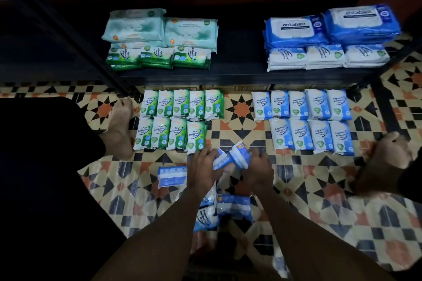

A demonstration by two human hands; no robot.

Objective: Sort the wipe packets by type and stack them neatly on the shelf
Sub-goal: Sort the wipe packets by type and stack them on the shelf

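Observation:
On the patterned floor, green pine wipe packets [178, 118] lie in two rows at the left and blue fragrance wipe packets [306, 121] in two rows at the right. My left hand [204, 171] and my right hand [258, 170] together grip blue wipe packets [237, 155] just above the floor between the rows. More blue packets [228, 210] lie under my forearms, and one blue packet [172, 175] lies left of my left hand. The dark shelf [239, 73] holds pale teal packs [159, 29] over green packets at the left, and blue antabax packs [331, 27] over blue-white packets at the right.
My bare feet rest on the floor, one foot [120, 125] left of the green rows and the other foot [383, 162] right of the blue rows. Black shelf uprights [68, 36] slant down at the left. Cardboard boxes [228, 88] show under the shelf.

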